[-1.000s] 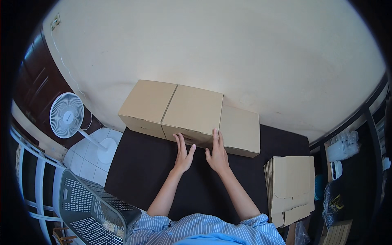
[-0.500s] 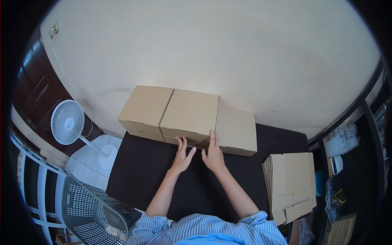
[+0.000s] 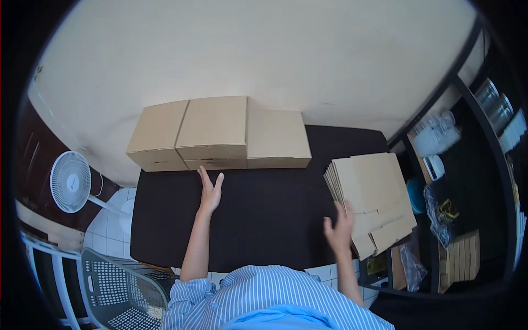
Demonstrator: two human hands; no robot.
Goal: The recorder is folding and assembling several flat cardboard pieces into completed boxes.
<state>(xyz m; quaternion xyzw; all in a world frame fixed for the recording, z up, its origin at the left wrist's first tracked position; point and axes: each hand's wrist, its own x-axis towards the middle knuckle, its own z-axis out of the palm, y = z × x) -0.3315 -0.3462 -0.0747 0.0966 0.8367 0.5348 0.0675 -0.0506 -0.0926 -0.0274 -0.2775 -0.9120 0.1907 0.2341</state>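
Observation:
Closed brown cardboard boxes stand in a row along the wall on the dark table: a left stack (image 3: pixel 157 126), a middle stack (image 3: pixel 214 122) and a lower single box (image 3: pixel 278 135) on the right. My left hand (image 3: pixel 209 192), fingers extended and thumb apart, hovers just in front of the middle stack and holds nothing. My right hand (image 3: pixel 339 228), slightly blurred, is at the left edge of a pile of flattened cardboard boxes (image 3: pixel 371 184). Its thumb and fingers are apart with nothing in them; whether it touches the pile is unclear.
A black cloth covers the table (image 3: pixel 264 220). To the left are a white fan (image 3: pixel 71 181) and a grey-green perforated basket (image 3: pixel 104 286). On the right, a dark shelf (image 3: pixel 467 88) carries plastic containers (image 3: pixel 437 135), a bagged item and more cardboard (image 3: pixel 462 256).
My right hand has left the middle stack and moved right to the flattened boxes. My left hand has drawn slightly back from the stack. The view has turned to the right.

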